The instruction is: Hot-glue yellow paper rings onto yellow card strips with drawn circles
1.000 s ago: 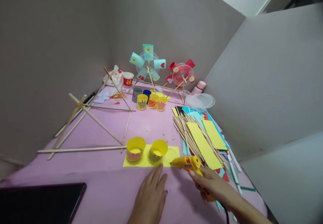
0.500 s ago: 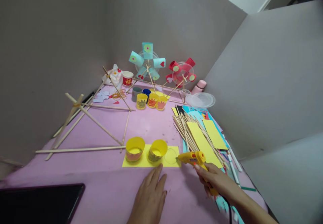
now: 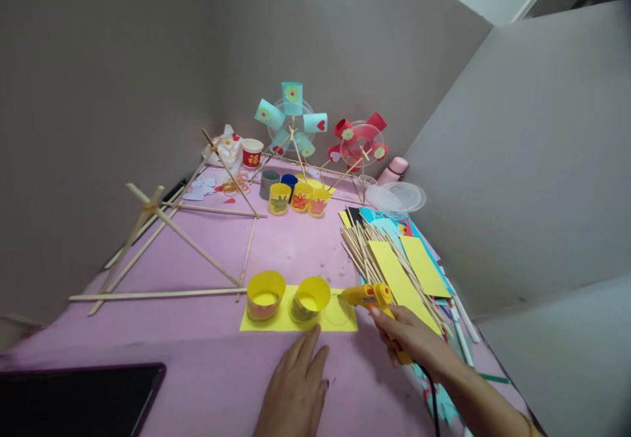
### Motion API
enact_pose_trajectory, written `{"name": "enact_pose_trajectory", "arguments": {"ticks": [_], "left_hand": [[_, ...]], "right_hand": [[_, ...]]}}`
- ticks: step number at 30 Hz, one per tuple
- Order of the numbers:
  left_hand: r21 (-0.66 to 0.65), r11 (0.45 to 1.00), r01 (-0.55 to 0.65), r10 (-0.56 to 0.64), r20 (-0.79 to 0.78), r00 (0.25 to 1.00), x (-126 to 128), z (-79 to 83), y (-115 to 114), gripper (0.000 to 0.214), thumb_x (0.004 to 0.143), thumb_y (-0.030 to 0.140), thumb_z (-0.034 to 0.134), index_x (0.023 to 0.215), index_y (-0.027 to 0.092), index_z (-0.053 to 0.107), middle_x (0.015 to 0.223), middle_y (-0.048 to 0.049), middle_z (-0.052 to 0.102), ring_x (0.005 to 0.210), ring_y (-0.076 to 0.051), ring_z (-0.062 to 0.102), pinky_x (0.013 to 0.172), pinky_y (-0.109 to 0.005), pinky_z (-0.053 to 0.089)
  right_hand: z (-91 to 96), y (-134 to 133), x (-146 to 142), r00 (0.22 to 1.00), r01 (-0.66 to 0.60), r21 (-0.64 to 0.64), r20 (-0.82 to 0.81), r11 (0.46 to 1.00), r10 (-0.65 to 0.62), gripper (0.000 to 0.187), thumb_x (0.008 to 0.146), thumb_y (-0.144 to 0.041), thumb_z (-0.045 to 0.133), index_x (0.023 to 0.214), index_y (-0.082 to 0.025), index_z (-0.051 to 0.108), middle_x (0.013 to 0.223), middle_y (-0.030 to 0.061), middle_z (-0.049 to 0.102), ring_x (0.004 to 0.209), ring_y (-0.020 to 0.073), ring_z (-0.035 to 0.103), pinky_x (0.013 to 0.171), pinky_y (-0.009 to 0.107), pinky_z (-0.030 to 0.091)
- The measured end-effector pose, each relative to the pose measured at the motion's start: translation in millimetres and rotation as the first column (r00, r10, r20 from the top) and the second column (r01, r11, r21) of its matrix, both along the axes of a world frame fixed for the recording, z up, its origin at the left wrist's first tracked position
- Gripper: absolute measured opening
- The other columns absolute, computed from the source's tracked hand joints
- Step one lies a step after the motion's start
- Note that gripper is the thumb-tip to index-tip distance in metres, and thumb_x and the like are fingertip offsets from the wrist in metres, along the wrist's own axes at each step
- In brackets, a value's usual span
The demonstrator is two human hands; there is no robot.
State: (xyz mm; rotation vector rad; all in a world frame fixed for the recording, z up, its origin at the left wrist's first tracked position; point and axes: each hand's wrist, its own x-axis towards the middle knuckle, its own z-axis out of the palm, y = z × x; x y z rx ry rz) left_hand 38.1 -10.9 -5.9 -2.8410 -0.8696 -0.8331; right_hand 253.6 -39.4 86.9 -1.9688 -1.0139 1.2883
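Observation:
My right hand (image 3: pixel 414 340) grips a yellow glue gun (image 3: pixel 371 300). Its nozzle points left, just above a pencilled circle on a yellow paper strip (image 3: pixel 340 319). Two yellow paper cups (image 3: pixel 265 294) (image 3: pixel 309 298) stand on that strip. My left hand (image 3: pixel 296 388) lies flat on the pink table (image 3: pixel 207 358), fingers stretched out, fingertips at the strip's near edge, below the right cup.
A bundle of wooden sticks (image 3: pixel 367 253) and yellow paper strips (image 3: pixel 404 282) lie on coloured sheets at the right. A stick frame (image 3: pixel 182 240) stands at the left. Blue (image 3: pixel 290 118) and red (image 3: pixel 359 141) paper wheels, small cups (image 3: pixel 298 197) and a clear lid (image 3: pixel 397 197) sit at the back. A dark tablet (image 3: pixel 79 401) lies near left.
My right hand has carried the glue gun up and left, so its nozzle now sits over the circle on the yellow strip. My left hand has stayed flat in place.

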Motion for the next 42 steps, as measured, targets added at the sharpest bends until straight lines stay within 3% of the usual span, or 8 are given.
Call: {"name": "enact_pose_trajectory", "arguments": {"ticks": [20,32,42], "left_hand": [[-0.048,0.999,0.007,-0.007,-0.006,1.0,0,3.2,1,0.038,0.074,0.017,0.06,0.112,0.016,0.06,0.123,-0.0154,0.062,0.105,-0.026,0.063,0.08,-0.037,0.057],[-0.007,1.0,-0.015,0.015,0.005,1.0,0,0.5,-2,0.038,0.073,0.019,0.061,0.11,0.018,0.061,0.121,-0.0133,0.063,0.104,-0.025,0.064,0.079,-0.037,0.058],[0.041,0.999,-0.006,0.005,0.014,1.0,0,0.2,1,0.038,0.072,0.019,0.061,0.11,0.017,0.06,0.119,-0.0131,0.064,0.102,-0.024,0.064,0.078,-0.035,0.059]], "right_hand": [[4.9,-6,-23,0.993,-0.081,-0.011,-0.087,0.997,0.08,0.052,0.072,-0.07,0.052,0.06,-0.021,0.038,0.049,-0.0102,0.037,0.035,0.0049,0.039,0.035,0.019,0.037],[6.2,-36,-10,1.0,0.004,-0.087,-0.016,0.996,-0.005,0.055,0.069,-0.073,0.051,0.06,-0.021,0.038,0.047,-0.011,0.038,0.034,0.0046,0.042,0.035,0.018,0.034],[3.4,-24,2,0.998,0.049,-0.041,-0.026,0.998,-0.05,0.054,0.071,-0.073,0.05,0.059,-0.021,0.037,0.048,-0.0115,0.035,0.035,0.0043,0.038,0.036,0.019,0.036]]}}
